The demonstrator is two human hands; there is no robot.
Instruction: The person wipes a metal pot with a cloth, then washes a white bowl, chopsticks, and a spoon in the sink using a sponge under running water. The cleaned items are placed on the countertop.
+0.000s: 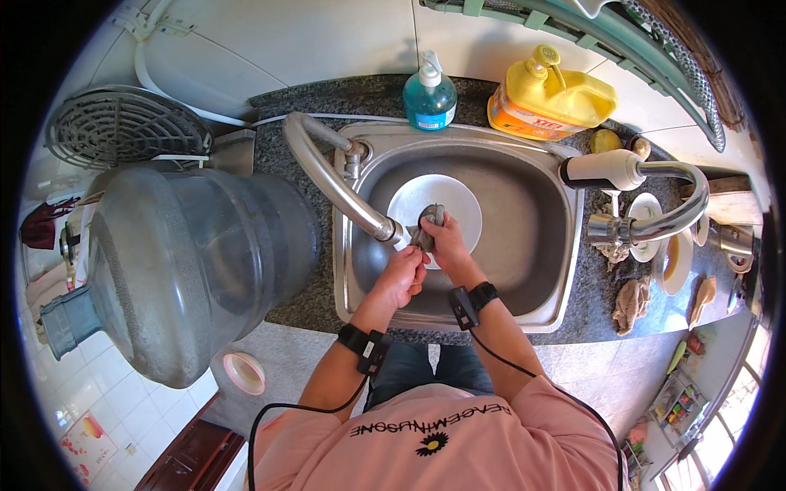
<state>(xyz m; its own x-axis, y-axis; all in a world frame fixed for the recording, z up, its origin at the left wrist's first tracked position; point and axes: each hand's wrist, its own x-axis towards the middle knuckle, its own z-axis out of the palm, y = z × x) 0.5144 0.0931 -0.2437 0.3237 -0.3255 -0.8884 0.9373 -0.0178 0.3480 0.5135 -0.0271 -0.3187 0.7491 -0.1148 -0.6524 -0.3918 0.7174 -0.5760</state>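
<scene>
A grey cloth (425, 234) is bunched between my two hands over a white bowl or plate (402, 196) in the stainless steel sink (528, 245). My right hand (448, 240) grips the cloth's upper part, near a dark round thing that I cannot make out. At its lower end, the fingers of my left hand (404, 275) pinch the cloth. The steel faucet spout (344, 190) ends just left of the cloth, above the dish, and something white, perhaps water, shows at its mouth.
A large plastic water jug (202, 264) lies left of the sink. Behind it stand a blue soap pump bottle (430, 98) and a yellow detergent jug (546, 98). A second faucet (669, 233), bowls (672, 261) and a brown cloth (630, 305) are on the right counter.
</scene>
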